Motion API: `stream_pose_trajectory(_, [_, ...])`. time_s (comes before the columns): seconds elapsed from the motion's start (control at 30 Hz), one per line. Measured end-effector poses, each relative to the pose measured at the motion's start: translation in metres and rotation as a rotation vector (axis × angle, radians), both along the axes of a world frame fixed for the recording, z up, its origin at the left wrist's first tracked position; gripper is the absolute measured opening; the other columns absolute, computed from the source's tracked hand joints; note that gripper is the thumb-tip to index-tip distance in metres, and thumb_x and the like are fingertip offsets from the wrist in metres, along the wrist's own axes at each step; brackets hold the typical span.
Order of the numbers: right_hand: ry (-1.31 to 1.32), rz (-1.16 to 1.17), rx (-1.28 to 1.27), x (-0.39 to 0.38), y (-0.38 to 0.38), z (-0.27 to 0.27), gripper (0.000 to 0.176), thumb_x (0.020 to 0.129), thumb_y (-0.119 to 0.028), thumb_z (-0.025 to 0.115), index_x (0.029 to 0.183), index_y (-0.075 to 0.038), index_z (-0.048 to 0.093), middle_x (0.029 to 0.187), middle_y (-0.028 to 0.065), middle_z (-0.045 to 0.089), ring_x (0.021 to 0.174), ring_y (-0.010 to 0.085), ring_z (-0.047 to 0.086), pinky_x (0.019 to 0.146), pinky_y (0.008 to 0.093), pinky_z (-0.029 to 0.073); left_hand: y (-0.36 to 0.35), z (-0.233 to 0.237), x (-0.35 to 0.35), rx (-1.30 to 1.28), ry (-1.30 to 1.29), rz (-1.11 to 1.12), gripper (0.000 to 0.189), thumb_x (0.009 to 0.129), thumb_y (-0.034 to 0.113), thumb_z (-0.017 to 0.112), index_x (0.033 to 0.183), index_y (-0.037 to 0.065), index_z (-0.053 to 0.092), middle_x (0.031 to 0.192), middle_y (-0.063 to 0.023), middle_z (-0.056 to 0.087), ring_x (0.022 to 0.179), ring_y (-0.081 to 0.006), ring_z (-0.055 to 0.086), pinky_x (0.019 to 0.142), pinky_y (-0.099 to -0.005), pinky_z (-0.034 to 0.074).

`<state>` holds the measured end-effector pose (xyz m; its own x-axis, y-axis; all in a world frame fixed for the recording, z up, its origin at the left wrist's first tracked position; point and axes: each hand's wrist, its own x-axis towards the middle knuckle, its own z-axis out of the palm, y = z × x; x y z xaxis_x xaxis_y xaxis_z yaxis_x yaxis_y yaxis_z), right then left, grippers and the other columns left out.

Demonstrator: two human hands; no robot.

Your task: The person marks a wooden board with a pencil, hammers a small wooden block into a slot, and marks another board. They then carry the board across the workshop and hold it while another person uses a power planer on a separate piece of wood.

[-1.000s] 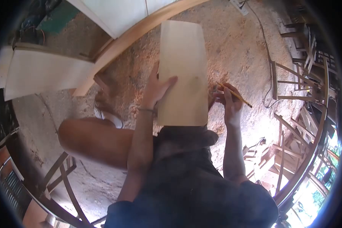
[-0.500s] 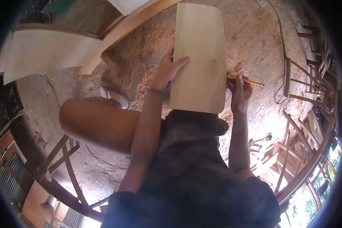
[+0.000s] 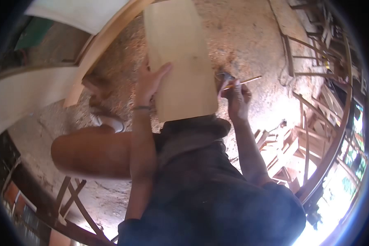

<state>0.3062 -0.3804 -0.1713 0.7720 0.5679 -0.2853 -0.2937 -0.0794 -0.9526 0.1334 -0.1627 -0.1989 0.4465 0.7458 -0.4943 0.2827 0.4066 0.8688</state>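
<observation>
A pale wooden board (image 3: 182, 61) lies lengthwise in front of me, its near end at my lap. My left hand (image 3: 150, 84) grips the board's left edge, thumb laid over the top face and the other fingers hidden at the side and beneath. Just off the right edge, my right hand (image 3: 238, 100) is closed around a yellow pencil (image 3: 250, 80), which slants up to the right. The pencil's lower end points toward the board's edge. Beyond that hand, a small dark metallic thing (image 3: 224, 76) shows near the board's edge, too blurred to name.
Curved wooden panels (image 3: 33, 92) stand at the upper left, with a long wooden strip (image 3: 106, 41) beside them. Wooden frames (image 3: 311, 57) line the right side, above a pile of wood offcuts (image 3: 279, 151). The ground (image 3: 246, 37) is bare and reddish-brown.
The whole view has shifted, so the board, both hands and my knee appear farther left. The pencil now tilts upward to the right instead of slightly downward. My left hand keeps its hold.
</observation>
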Motion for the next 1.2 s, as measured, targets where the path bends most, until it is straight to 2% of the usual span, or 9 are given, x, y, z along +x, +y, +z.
stream_pose_trajectory(0.13, [0.050, 0.039, -0.146, -0.007, -0.002, 0.013, 0.026, 0.097, -0.026, 0.065, 0.099, 0.000, 0.065, 0.086, 0.0134, 0.071, 0.077, 0.0195, 0.070, 0.070, 0.0343, 0.060, 0.000, -0.001, 0.000, -0.029, -0.143, 0.005, 0.057, 0.080, 0.017, 0.082, 0.127, -0.002, 0.057, 0.108, -0.0138, 0.070, 0.090, -0.0188, 0.070, 0.079, -0.0313, 0.057])
stream_pose_trajectory(0.23, [0.118, 0.056, -0.129, -0.009, -0.004, 0.024, 0.028, 0.095, -0.023, 0.067, 0.106, 0.002, 0.059, 0.090, 0.0188, 0.071, 0.081, 0.0237, 0.072, 0.074, 0.0379, 0.062, 0.001, -0.011, -0.003, -0.009, -0.145, 0.004, 0.055, 0.080, 0.016, 0.081, 0.126, -0.003, 0.057, 0.109, -0.0136, 0.070, 0.091, -0.0184, 0.070, 0.079, -0.0309, 0.056])
stream_pose_trajectory(0.33, [0.105, 0.028, -0.134, -0.014, -0.006, 0.032, 0.032, 0.095, -0.022, 0.067, 0.111, 0.002, 0.053, 0.090, 0.0193, 0.072, 0.077, 0.0236, 0.072, 0.072, 0.0357, 0.060, 0.002, -0.012, -0.003, 0.016, -0.126, -0.004, 0.055, 0.081, 0.016, 0.081, 0.127, -0.003, 0.057, 0.110, -0.0139, 0.070, 0.094, -0.0188, 0.069, 0.080, -0.0306, 0.056])
stream_pose_trajectory(0.53, [-0.011, 0.092, -0.135, -0.016, -0.009, 0.025, 0.025, 0.094, -0.016, 0.068, 0.100, -0.001, 0.049, 0.087, 0.0173, 0.072, 0.076, 0.0196, 0.071, 0.069, 0.0290, 0.057, 0.004, -0.007, 0.001, 0.077, -0.132, -0.033, 0.057, 0.082, 0.018, 0.080, 0.128, -0.004, 0.056, 0.111, -0.0147, 0.069, 0.097, -0.0196, 0.069, 0.083, -0.0307, 0.055])
stream_pose_trajectory(0.63, [-0.069, 0.149, -0.239, -0.013, -0.013, 0.022, 0.028, 0.092, -0.015, 0.071, 0.097, -0.003, 0.046, 0.085, 0.0168, 0.071, 0.075, 0.0183, 0.070, 0.068, 0.0284, 0.057, 0.004, -0.012, 0.000, 0.097, -0.150, -0.049, 0.058, 0.082, 0.018, 0.080, 0.128, -0.005, 0.055, 0.112, -0.0150, 0.069, 0.097, -0.0198, 0.068, 0.084, -0.0312, 0.055])
stream_pose_trajectory(0.73, [-0.081, 0.073, -0.230, -0.017, -0.010, 0.023, 0.038, 0.088, -0.025, 0.077, 0.096, 0.000, 0.049, 0.081, 0.0138, 0.072, 0.075, 0.0140, 0.070, 0.060, 0.0239, 0.054, 0.004, -0.010, 0.000, 0.131, -0.133, -0.057, 0.058, 0.082, 0.019, 0.080, 0.129, -0.005, 0.055, 0.112, -0.0151, 0.069, 0.098, -0.0199, 0.068, 0.084, -0.0314, 0.054])
stream_pose_trajectory(0.93, [-0.142, 0.069, -0.263, -0.017, -0.007, 0.017, 0.029, 0.089, -0.017, 0.074, 0.095, -0.001, 0.051, 0.079, 0.0115, 0.071, 0.067, 0.0098, 0.066, 0.052, 0.0227, 0.049, 0.005, -0.010, 0.000, 0.128, -0.138, -0.064, 0.058, 0.082, 0.018, 0.080, 0.129, -0.004, 0.055, 0.113, -0.0153, 0.069, 0.098, -0.0199, 0.068, 0.085, -0.0315, 0.055])
stream_pose_trajectory(1.13, [-0.191, 0.095, -0.365, -0.022, -0.018, 0.019, 0.027, 0.087, -0.017, 0.076, 0.088, -0.003, 0.053, 0.065, 0.0021, 0.059, 0.057, 0.0078, 0.056, 0.052, 0.0240, 0.044, 0.003, -0.008, 0.003, 0.100, -0.186, -0.046, 0.059, 0.082, 0.017, 0.080, 0.131, -0.004, 0.054, 0.113, -0.0150, 0.068, 0.098, -0.0201, 0.068, 0.084, -0.0310, 0.055])
stream_pose_trajectory(1.2, [-0.221, 0.141, -0.429, -0.026, -0.029, 0.020, 0.026, 0.089, -0.009, 0.072, 0.094, -0.003, 0.048, 0.078, 0.0104, 0.067, 0.071, 0.0138, 0.066, 0.064, 0.0254, 0.052, 0.004, -0.010, 0.004, 0.092, -0.197, -0.038, 0.059, 0.082, 0.016, 0.080, 0.131, -0.004, 0.054, 0.113, -0.0150, 0.069, 0.098, -0.0202, 0.068, 0.084, -0.0308, 0.055])
